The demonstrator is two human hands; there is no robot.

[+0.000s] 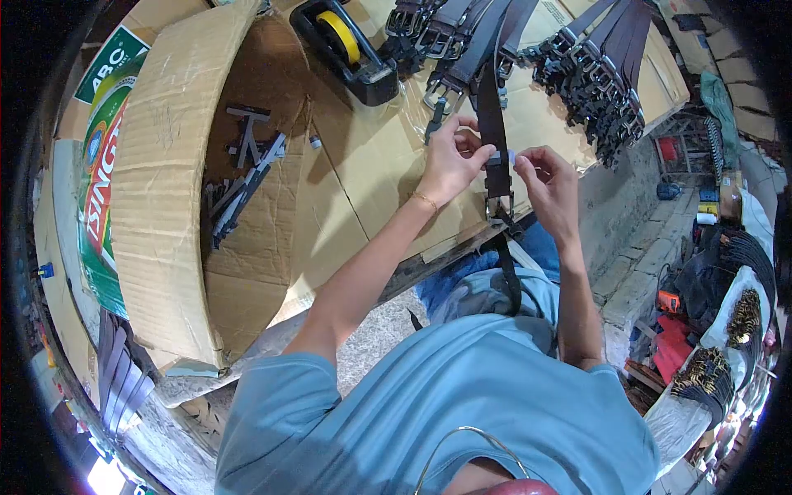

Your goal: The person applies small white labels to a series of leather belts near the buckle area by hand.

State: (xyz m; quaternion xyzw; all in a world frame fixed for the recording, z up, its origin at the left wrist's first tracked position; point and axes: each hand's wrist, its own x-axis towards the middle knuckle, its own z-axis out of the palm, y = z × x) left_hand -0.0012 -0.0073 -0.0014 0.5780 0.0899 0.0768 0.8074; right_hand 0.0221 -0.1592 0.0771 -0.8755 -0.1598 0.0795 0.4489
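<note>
A dark brown belt point(492, 111) runs down the cardboard-covered table between my hands, its metal buckle point(498, 206) near the table edge. Across the belt lies a small, pale, shiny strip of tape point(500, 157). My left hand point(450, 165) pinches at the strip's left side, thumb against the belt edge. At the right side, the thumb and fingertips of my right hand point(549, 183) close on the strip's other end. A black plastic hook point(435, 120) is by my left fingers, below another belt's buckle. Strap below the near buckle hangs over the edge towards my lap.
A black tape dispenser point(369, 78) with a yellow core stands behind my left hand. Bundled belts point(610, 62) with buckles and black hooks lie at the back right. An open cardboard box point(169, 173) at left holds dark strips point(252, 177). More strap bundles point(709, 379) fill sacks at right.
</note>
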